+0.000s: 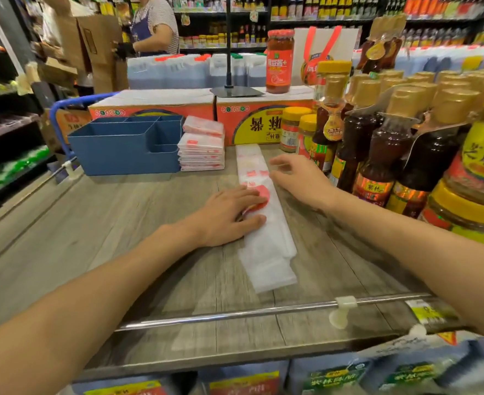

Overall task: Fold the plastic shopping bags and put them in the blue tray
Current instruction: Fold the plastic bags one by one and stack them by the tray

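While L hand (229, 215) pins bag (266, 223): wood shelf (121, 238), shop aisle.

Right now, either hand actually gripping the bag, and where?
No grip. Left hand presses flat on the plastic bag near its middle; right hand is open beside its right edge.

A grey wood-grain shelf top (138, 223) with a chrome rail (235, 315) along its near edge stands in a shop aisle. Brown sauce bottles with gold caps (389, 143) crowd the right, orange cardboard cartons (155, 109) line the far edge, and stocked dark shelving (334, 12) fills the far wall.
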